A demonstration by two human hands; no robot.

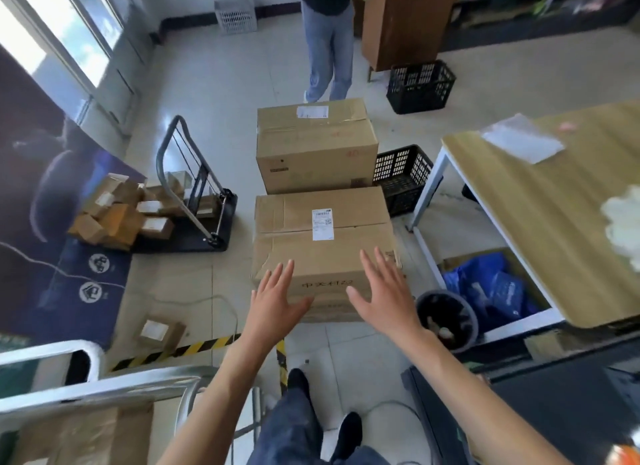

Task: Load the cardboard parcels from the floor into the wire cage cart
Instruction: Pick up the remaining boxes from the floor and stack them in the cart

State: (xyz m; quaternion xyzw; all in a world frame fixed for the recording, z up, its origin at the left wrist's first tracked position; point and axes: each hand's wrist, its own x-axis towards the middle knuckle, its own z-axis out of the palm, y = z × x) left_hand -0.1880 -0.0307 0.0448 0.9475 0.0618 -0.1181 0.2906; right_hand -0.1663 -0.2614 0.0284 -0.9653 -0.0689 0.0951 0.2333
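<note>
Two large cardboard parcels stand on the floor ahead of me. The near parcel (pixel 322 246) bears a white label, and the far parcel (pixel 315 142) sits right behind it. My left hand (pixel 277 298) and my right hand (pixel 384 291) are stretched out with spread fingers over the near parcel's front edge, and neither grips it. The wire cage cart (pixel 104 392) shows its metal rails at the lower left, with cardboard inside. A small parcel (pixel 161 331) lies on the floor to the left.
A platform trolley (pixel 197 205) with a pile of small boxes (pixel 117 215) stands at left. Black crates (pixel 401 177) sit right of the parcels. A wooden table (pixel 540 205) and a round bin (pixel 446 319) are at right. A person (pixel 329 42) stands beyond the parcels.
</note>
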